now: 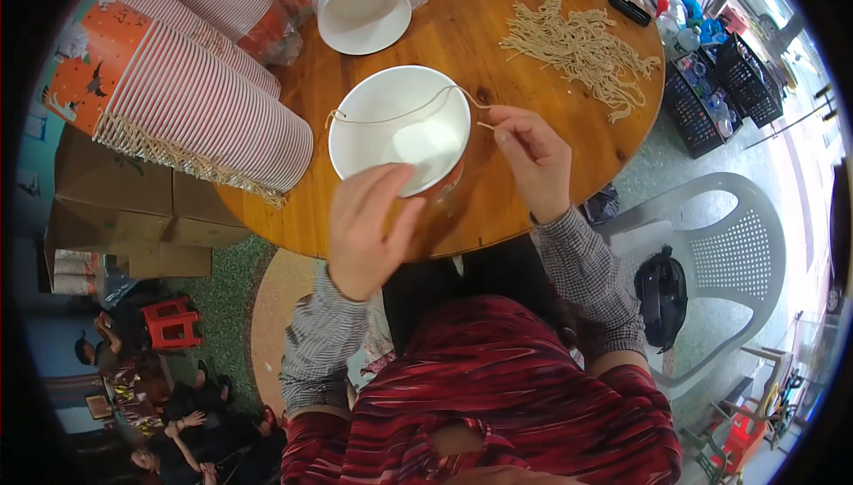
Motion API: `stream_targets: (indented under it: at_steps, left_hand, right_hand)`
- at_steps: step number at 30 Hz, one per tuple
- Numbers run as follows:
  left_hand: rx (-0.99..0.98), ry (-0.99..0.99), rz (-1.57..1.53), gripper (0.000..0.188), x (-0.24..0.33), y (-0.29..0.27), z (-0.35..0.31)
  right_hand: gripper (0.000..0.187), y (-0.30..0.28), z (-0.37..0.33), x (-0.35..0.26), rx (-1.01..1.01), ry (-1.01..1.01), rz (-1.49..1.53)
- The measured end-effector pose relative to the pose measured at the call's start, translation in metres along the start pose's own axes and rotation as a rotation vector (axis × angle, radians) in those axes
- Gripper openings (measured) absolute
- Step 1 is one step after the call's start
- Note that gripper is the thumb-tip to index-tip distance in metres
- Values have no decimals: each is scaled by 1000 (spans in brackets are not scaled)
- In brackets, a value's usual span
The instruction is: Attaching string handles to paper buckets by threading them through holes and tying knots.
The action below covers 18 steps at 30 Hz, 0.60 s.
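Observation:
A white-lined paper bucket [355, 152] with an orange outside sits on the round wooden table, its mouth tilted toward me. A thin tan cord [395, 119] is looped at the bucket's left rim and runs across the mouth to the right rim. My right hand [538, 161] pinches the cord's loose end just right of the bucket, thumb against the fingers. At the near left rim is my left hand [369, 227], fingers stretched and thumb apart; whether its fingertips touch the bucket I cannot tell.
Nested bucket stacks [222, 112] lie at the left, the nearest with cords along its side. Another white bucket [364, 10] lies behind. Loose cords [582, 50] and a black object [629, 10] are at the right. A plastic chair [729, 263] stands beside me; other people sit lower left.

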<state>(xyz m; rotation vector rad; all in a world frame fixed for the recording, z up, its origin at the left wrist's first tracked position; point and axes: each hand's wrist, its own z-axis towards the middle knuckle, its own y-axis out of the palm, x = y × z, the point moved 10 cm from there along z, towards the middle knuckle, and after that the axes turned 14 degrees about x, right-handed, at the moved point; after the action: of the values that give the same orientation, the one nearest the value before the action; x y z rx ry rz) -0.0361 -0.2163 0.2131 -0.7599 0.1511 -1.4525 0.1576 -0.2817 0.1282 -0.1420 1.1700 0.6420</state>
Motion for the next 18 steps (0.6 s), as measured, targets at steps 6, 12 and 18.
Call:
stream_targets:
  at_steps: [6,12,18]
  left_hand:
    - [-44,-58,46,33,10,52,10]
    - [-138,-157,53,24,-3,63,9]
    - [-122,-142,72,24,-1,63,11]
  right_hand:
    - [6,9,-31,15,-6,217,152]
    - [9,12,-42,29,7,269,164]
    - [9,14,-40,27,12,257,90]
